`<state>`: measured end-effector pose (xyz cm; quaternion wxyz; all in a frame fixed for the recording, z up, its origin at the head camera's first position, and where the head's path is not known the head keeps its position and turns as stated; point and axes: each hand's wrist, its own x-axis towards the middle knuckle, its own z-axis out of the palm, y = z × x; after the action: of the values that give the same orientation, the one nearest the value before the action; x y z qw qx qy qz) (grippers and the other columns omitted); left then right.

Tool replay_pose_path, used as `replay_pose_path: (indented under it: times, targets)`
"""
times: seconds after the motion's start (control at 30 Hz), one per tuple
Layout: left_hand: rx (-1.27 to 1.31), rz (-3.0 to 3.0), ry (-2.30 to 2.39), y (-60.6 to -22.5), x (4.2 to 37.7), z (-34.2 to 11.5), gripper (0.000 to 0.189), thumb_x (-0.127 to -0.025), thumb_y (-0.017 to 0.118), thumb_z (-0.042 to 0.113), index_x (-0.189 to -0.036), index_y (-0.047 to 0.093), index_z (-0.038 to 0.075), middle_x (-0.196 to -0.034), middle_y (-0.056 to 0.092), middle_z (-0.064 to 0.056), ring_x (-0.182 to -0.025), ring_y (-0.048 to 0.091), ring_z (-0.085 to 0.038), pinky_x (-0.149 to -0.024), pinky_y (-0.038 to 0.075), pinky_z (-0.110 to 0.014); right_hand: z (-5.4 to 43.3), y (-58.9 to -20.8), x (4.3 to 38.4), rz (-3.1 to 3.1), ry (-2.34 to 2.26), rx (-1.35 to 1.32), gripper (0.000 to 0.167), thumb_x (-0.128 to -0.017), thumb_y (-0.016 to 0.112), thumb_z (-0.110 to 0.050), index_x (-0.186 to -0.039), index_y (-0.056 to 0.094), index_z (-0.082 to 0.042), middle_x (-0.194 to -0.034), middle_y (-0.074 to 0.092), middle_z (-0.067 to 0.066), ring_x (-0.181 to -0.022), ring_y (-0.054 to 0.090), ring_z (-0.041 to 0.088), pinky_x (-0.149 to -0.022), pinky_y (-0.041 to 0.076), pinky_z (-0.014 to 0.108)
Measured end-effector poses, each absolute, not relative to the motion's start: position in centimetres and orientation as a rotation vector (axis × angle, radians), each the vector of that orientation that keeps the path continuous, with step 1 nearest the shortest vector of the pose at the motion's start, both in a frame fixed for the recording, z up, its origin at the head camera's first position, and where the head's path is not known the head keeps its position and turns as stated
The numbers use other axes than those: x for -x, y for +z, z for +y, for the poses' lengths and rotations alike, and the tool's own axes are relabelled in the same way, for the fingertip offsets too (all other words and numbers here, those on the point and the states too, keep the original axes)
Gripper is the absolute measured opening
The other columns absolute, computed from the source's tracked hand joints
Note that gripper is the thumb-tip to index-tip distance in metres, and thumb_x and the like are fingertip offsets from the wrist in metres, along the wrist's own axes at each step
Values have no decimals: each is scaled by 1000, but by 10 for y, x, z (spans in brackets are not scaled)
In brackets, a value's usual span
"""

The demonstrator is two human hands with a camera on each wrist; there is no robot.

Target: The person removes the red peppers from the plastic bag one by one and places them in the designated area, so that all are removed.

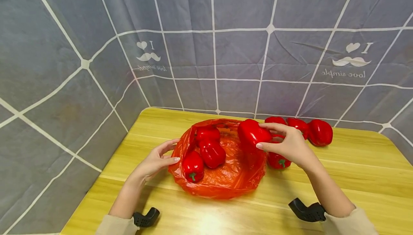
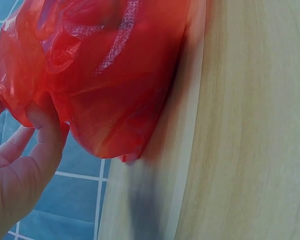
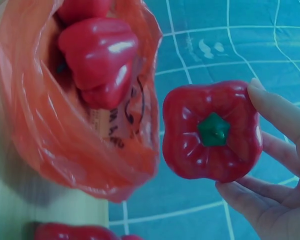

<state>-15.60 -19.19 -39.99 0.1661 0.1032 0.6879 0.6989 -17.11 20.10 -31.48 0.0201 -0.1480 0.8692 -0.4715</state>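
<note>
A red plastic bag [image 1: 222, 190] lies open-mouthed on the table, with several red bell peppers [image 1: 213, 154] in its left part. My left hand [image 1: 158, 161] pinches the bag's left rim between thumb and fingers; in the left wrist view the thumb presses on the red film [image 2: 115, 100]. Between the thumb and fingertips of my right hand [image 1: 288, 143] is another red bell pepper [image 1: 253, 132], raised at the bag's right rim. The right wrist view shows this pepper's green stem [image 3: 213, 130] facing the camera, beside the bag mouth [image 3: 80, 175].
More red bell peppers [image 1: 320, 132] sit on the table to the right, near its back edge. One pepper [image 1: 279, 161] lies close beside the bag under my right hand. A grey curtain [image 1: 238, 55] with white lines hangs behind the wooden table [image 1: 355, 177].
</note>
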Motion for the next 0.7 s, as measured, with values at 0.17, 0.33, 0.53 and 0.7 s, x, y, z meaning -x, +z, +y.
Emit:
replay_pose_path:
  times: [0.17, 0.33, 0.53, 0.7]
  targets:
    - [-266, 1955, 2000, -397, 156, -193, 67, -85, 63, 0, -142, 28, -3, -136, 35, -27, -94, 64, -25, -80, 53, -36, 210, -306, 171, 2677, -1481, 441, 60, -76, 78, -26, -128, 55, -6, -121, 57, 19, -96, 63, 35, -69, 56, 34]
    - [-263, 1956, 1987, -395, 157, -194, 66, -85, 63, -1, -142, 29, -3, -136, 35, -27, -95, 64, -25, -81, 53, -36, 218, -298, 171, 2702, -1454, 437, 60, -77, 77, -26, -129, 55, -5, -121, 57, 19, -97, 62, 33, -71, 56, 33]
    - [-266, 1953, 1994, -393, 157, -192, 66, -85, 63, -1, -142, 29, -1, -136, 36, -26, -95, 64, -26, -80, 53, -36, 228, -293, 169, 2770, -1409, 408, 58, -78, 76, -27, -128, 56, -6, -118, 59, 17, -93, 63, 34, -68, 56, 28]
    - [-246, 1953, 1985, -393, 155, -191, 67, -85, 64, 0, -142, 29, -2, -138, 34, -28, -96, 64, -27, -81, 53, -37, 238, -293, 167, 2833, -1387, 408, 55, -78, 76, -26, -126, 58, -7, -113, 61, 15, -88, 61, 25, -64, 55, 27]
